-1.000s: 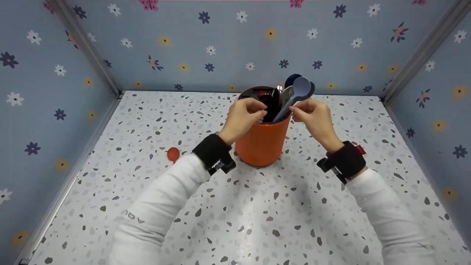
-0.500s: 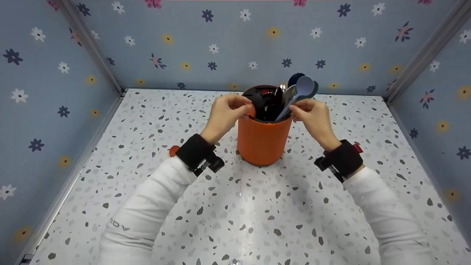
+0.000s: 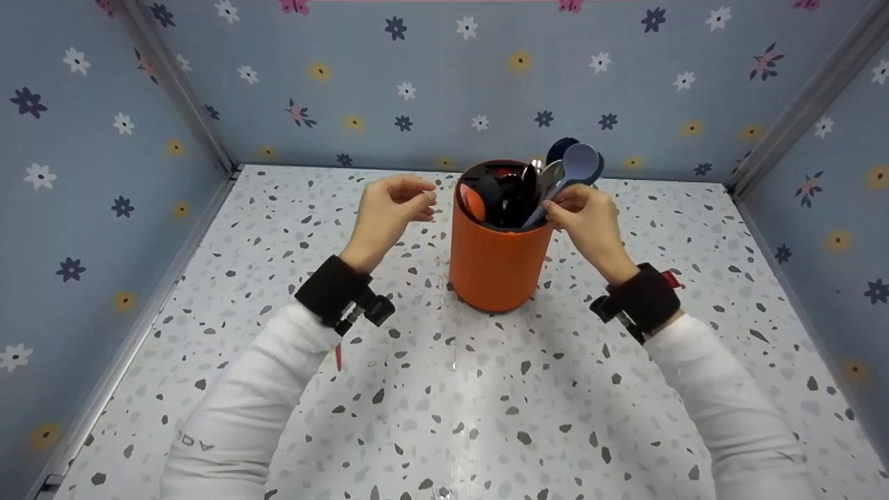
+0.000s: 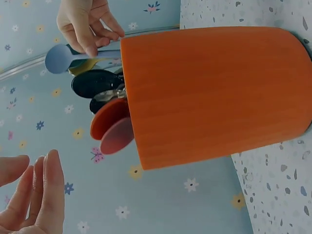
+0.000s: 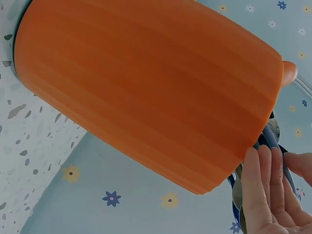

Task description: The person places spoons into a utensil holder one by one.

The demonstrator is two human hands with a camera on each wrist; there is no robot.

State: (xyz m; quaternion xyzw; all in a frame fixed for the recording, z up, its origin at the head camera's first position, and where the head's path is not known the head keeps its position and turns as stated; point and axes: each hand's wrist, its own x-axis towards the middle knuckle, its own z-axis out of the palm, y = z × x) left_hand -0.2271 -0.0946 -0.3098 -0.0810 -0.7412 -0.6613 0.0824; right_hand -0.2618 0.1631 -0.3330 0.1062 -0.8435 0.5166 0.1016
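Note:
An orange utensil holder (image 3: 499, 271) stands upright, packed with spoons and dark utensils. At its right rim my right hand (image 3: 589, 217) pinches the handle of a lavender spoon (image 3: 580, 162), bowl up; in the right wrist view thumb and fingers (image 5: 265, 180) lie on either side of that handle. My left hand (image 3: 390, 214) is in the air left of the holder, thumb and fingertips apart with nothing between them, as the left wrist view also shows. Nearest to it, an orange spoon (image 3: 474, 203) leans inside the left rim, beside a pinkish-red one (image 4: 118, 136).
A thin red handle (image 3: 338, 357) lies on the speckled white tabletop (image 3: 444, 417), the rest hidden under my left sleeve (image 3: 239, 403). Dark blue (image 3: 561, 148) and silver (image 3: 551, 173) spoons rise at the holder's back right. Flower-patterned panels (image 3: 479, 76) enclose the back and sides.
My left hand has moved from over the holder to its left rim, let go of the orange spoon there, and drawn away leftward. My right hand stays at the lavender spoon.

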